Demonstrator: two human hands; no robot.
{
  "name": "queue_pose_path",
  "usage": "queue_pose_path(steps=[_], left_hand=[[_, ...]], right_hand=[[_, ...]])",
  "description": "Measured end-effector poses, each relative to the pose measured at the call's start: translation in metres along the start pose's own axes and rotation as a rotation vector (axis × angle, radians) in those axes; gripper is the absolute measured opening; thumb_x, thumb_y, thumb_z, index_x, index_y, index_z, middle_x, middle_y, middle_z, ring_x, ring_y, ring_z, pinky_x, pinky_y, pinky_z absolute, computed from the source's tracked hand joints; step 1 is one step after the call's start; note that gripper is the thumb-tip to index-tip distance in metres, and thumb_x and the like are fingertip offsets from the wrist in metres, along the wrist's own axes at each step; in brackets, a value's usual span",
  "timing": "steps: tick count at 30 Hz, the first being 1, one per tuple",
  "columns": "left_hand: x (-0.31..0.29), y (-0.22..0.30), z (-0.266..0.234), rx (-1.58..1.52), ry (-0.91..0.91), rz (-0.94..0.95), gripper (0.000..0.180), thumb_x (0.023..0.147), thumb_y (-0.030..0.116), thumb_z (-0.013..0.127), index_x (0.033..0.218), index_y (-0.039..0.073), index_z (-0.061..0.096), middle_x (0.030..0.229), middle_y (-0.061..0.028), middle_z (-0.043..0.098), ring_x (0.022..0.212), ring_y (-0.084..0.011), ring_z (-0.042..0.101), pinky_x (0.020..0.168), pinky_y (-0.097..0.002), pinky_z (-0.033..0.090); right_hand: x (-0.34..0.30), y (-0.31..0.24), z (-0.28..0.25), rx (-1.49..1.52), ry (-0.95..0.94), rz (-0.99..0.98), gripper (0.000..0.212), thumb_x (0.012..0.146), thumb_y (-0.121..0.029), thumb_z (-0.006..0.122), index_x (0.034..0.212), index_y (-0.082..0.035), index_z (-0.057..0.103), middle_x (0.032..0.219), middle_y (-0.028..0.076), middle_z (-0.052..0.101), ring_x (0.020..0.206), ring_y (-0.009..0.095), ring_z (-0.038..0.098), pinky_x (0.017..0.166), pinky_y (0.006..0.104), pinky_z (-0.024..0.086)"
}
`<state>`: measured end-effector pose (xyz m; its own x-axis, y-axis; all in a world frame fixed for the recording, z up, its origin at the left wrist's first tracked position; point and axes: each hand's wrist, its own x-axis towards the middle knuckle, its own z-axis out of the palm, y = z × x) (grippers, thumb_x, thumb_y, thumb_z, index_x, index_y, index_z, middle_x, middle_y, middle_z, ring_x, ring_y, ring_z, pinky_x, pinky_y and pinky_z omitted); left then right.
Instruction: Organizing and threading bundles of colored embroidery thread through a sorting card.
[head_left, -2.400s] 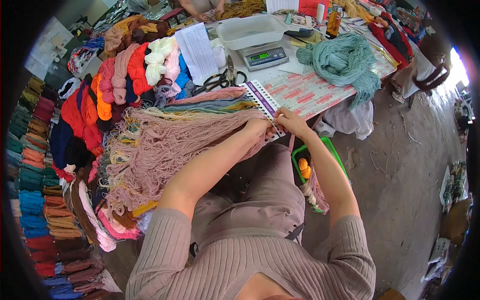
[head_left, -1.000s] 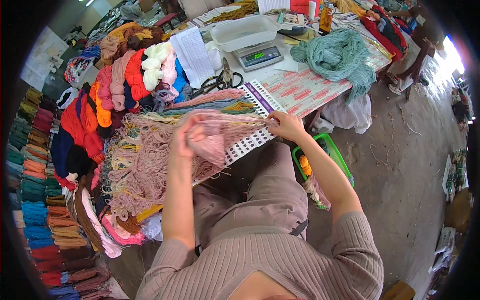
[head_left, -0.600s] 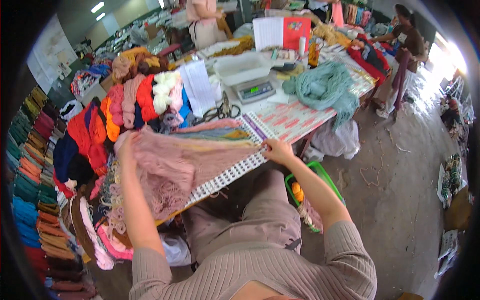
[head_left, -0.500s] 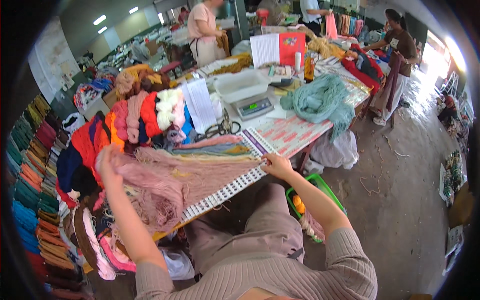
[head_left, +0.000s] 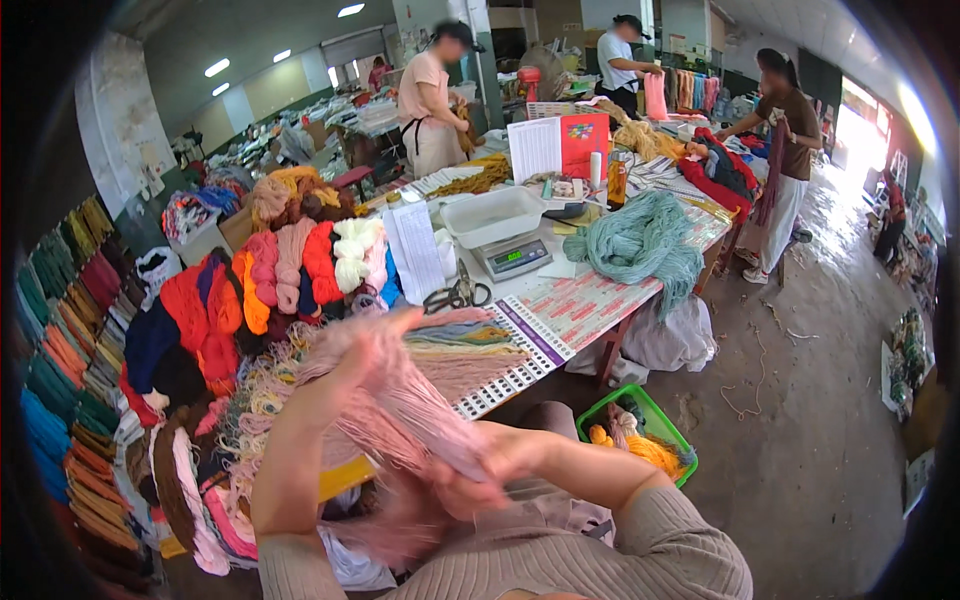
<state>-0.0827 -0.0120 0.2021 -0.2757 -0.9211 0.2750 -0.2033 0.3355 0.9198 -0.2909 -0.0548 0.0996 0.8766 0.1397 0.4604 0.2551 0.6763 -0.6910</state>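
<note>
A hank of dusty-pink yarn is lifted off the table's near edge and drawn in toward my body. My left hand is closed around its upper part, blurred by motion. Lower down, beside my lap, my right hand grips the other end, and loose strands swing blurred beneath. Behind the hank, blue, yellow and pink yarn strands lie flat next to a white card strip with a purple band and rows of dark marks. Black-handled scissors rest just beyond them.
A digital scale with a white plastic tray stands farther back. Teal yarn hangs over the table's right edge. Coloured hanks pile up at left. A green basket sits on the floor by my right arm. Several people work beyond.
The pink yarn spread over the table has been gathered up and pulled toward me. My right hand left the card strip and took hold of it; my left hand moved right and nearer.
</note>
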Motion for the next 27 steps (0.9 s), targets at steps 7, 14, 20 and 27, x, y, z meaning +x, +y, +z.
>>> queue_pose_path(steps=[7, 14, 20, 27], left_hand=[[-0.022, -0.067, 0.053, -0.71, 0.323, -0.151, 0.05, 0.094, 0.046, 0.041, 0.102, -0.001, 0.058, 0.091, -0.0119, 0.062, 0.086, -0.0203, 0.06, 0.084, -0.0311, 0.047], [-0.032, -0.096, 0.091, -0.572, -0.599, -0.97, 0.038, 0.093, 0.022, 0.045, 0.123, 0.0, 0.051, 0.096, -0.0055, 0.063, 0.071, -0.0052, 0.056, 0.058, -0.02, 0.046], [-0.034, -0.041, 0.032, -0.558, -0.791, 0.138, 0.044, 0.097, 0.015, 0.034, 0.14, 0.009, 0.029, 0.086, -0.0208, 0.067, 0.046, -0.0134, 0.062, 0.032, -0.0221, 0.043], [0.006, -0.021, 0.002, -0.812, -0.569, 0.368, 0.052, 0.1, 0.031, 0.022, 0.146, 0.017, 0.002, 0.132, -0.032, 0.039, 0.032, -0.0115, 0.044, 0.055, -0.0356, 0.053]], right_hand=[[-0.019, -0.035, 0.032, 0.113, 0.462, 0.368, 0.013, 0.092, -0.015, 0.052, 0.083, -0.007, 0.046, 0.053, -0.003, 0.036, 0.037, 0.002, 0.029, 0.031, 0.0171, 0.019], [-0.038, -0.045, -0.002, -0.164, 0.285, 0.651, 0.027, 0.087, -0.017, 0.058, 0.106, 0.003, 0.059, 0.064, 0.0, 0.053, 0.045, 0.003, 0.04, 0.037, 0.0159, 0.029], [-0.094, -0.027, -0.014, -0.474, 0.399, 0.515, 0.025, 0.076, -0.01, 0.07, 0.096, 0.0, 0.058, 0.07, -0.002, 0.055, 0.053, 0.004, 0.046, 0.044, 0.0202, 0.036], [-0.104, -0.022, -0.017, -1.056, 0.716, 0.255, 0.025, 0.078, -0.01, 0.065, 0.101, -0.002, 0.058, 0.08, 0.006, 0.061, 0.068, 0.008, 0.055, 0.06, 0.0259, 0.046]])
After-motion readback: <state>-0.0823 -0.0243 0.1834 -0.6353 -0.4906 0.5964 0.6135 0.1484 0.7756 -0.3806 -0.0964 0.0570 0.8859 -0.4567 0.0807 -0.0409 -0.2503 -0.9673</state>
